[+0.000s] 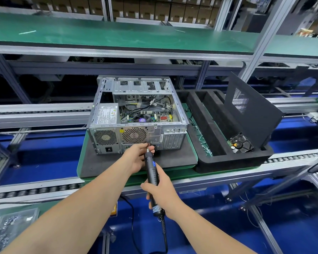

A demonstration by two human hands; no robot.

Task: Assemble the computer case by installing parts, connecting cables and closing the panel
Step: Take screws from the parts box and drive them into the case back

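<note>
Where the computer case (pixel 136 114) is set: on a dark mat (pixel 103 162) over a green board (pixel 184 174) on the roller line; its rear face is turned toward the person; its upper side is uncovered, so the power supply (pixel 106 114) and cabling are seen inside
Left hand (pixel 136 156): held at the lower rear face of the case; the tip of the electric screwdriver (pixel 151 173) is pinched between thumb and fingers
Right hand (pixel 162 189): wrapped round the tool's black body, lower down
Side panel (pixel 251 110): propped tilted in the black foam tray (pixel 218 158), just right of the case
Hard drive (pixel 241 143): lodged in the tray's near right slot, beside the panel
Screw bag (pixel 7 228): seen at lower left; contents blurred
</note>
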